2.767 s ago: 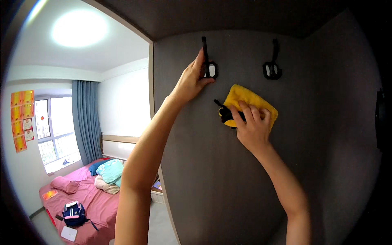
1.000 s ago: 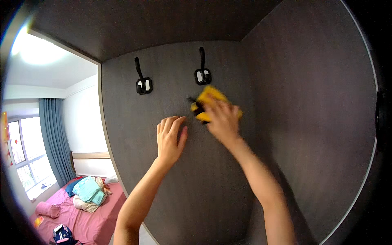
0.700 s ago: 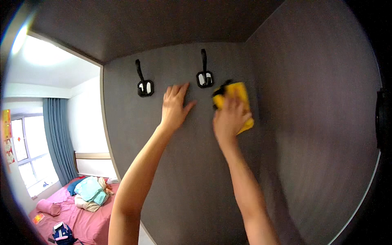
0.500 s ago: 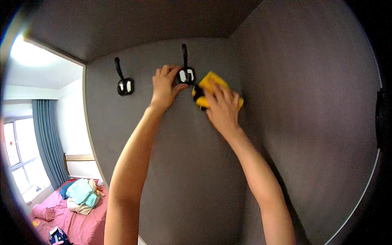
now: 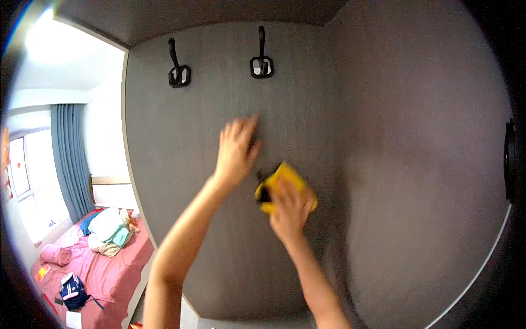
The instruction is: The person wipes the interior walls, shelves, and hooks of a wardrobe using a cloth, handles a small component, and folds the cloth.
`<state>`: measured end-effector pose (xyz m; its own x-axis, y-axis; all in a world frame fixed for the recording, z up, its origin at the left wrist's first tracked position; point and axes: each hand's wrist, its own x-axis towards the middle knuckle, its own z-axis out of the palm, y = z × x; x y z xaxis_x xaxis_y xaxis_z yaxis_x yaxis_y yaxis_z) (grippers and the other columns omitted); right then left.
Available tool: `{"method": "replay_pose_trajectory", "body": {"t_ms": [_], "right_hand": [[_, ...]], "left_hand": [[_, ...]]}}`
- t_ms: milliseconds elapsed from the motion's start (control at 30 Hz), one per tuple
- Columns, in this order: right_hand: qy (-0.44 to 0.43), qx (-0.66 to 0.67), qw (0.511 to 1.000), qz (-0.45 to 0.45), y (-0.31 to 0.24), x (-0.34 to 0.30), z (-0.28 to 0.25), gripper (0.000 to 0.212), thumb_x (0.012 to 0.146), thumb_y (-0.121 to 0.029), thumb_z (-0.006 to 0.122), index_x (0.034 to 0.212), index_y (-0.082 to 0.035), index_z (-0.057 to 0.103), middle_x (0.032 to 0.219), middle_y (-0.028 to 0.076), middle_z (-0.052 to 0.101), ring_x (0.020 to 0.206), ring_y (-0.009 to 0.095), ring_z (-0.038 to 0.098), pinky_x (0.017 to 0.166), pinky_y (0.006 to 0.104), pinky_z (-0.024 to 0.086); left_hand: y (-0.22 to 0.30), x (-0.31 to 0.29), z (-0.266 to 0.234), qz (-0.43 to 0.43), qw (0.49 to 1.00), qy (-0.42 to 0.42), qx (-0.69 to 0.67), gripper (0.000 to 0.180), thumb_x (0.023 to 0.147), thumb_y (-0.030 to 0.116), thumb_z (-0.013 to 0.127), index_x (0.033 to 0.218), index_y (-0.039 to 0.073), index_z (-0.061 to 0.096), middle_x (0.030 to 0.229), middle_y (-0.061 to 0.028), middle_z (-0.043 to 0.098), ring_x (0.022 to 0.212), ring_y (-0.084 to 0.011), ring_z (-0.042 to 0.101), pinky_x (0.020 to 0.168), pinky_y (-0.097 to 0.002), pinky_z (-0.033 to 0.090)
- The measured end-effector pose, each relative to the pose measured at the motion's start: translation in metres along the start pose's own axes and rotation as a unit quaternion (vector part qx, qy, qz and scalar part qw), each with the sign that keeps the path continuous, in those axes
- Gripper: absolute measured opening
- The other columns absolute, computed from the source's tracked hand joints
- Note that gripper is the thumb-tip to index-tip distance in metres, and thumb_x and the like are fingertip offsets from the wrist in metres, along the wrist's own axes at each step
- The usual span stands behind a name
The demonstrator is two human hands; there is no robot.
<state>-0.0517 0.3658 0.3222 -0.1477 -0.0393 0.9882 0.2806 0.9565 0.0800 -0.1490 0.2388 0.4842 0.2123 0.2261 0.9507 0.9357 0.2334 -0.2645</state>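
My right hand [image 5: 289, 211] presses a yellow cloth [image 5: 296, 175] with a black patch against the dark grey wood-grain panel [image 5: 213, 104] in front of me. Its fingers lie over the cloth and are blurred. Up and to the left of it is my left hand [image 5: 235, 151], empty, with fingers stretched out close to the panel. Higher up, two black hooks with octagonal frame-like bases are fixed to the panel: a left hook [image 5: 179, 75] and a right hook [image 5: 261, 67]. Both hands are below the hooks and apart from them.
A dark side panel [image 5: 416, 153] stands at right, with a dark top board [image 5: 230, 11] overhead. Beyond the left edge are a bed [image 5: 109, 279] with pink bedding, heaped clothes [image 5: 109, 227], a dark blue backpack [image 5: 72, 290], a blue-grey curtain [image 5: 71, 159] and a window.
Both hands have moved down the panel. My left hand has left the right hook's base, and my right hand has carried the cloth lower. The view has also tilted downward.
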Motion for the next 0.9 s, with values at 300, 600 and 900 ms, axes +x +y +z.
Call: {"method": "replay_pose_trajectory", "body": {"t_ms": [300, 600, 900], "right_hand": [[0.046, 0.010, 0.999, -0.008, -0.002, 0.002, -0.005, 0.055, 0.086, -0.018, 0.060, 0.139, -0.016, 0.046, 0.147, 0.008, 0.043, 0.133, 0.031, 0.039, 0.100, 0.0635, 0.027], [0.209, -0.041, 0.961, 0.176, -0.036, 0.122, 0.000, 0.055, 0.084, -0.010, 0.062, 0.137, -0.008, 0.047, 0.151, 0.013, 0.037, 0.142, 0.038, 0.027, 0.105, 0.0615, 0.028], [0.119, 0.082, 0.985, -0.094, -0.234, 0.216, 0.035, 0.055, 0.080, -0.019, 0.070, 0.132, -0.021, 0.054, 0.144, 0.004, 0.047, 0.140, 0.025, 0.032, 0.106, 0.0607, 0.025]], "left_hand": [[0.034, -0.151, -0.051, -0.070, 0.995, -0.050, 0.042, 0.033, 0.087, 0.012, 0.061, 0.119, 0.003, 0.063, 0.127, -0.0141, 0.054, 0.121, -0.0320, 0.047, 0.100, -0.0458, 0.038], [-0.067, -0.245, -0.175, -0.233, 0.965, -0.026, 0.120, 0.034, 0.086, 0.000, 0.057, 0.117, 0.011, 0.069, 0.141, -0.0169, 0.045, 0.121, -0.0341, 0.048, 0.103, -0.0470, 0.041], [-0.087, -0.273, -0.208, -0.204, 0.960, -0.173, -0.087, 0.041, 0.084, -0.006, 0.050, 0.123, 0.005, 0.059, 0.140, -0.0153, 0.048, 0.129, -0.0331, 0.046, 0.106, -0.0402, 0.039]]}}
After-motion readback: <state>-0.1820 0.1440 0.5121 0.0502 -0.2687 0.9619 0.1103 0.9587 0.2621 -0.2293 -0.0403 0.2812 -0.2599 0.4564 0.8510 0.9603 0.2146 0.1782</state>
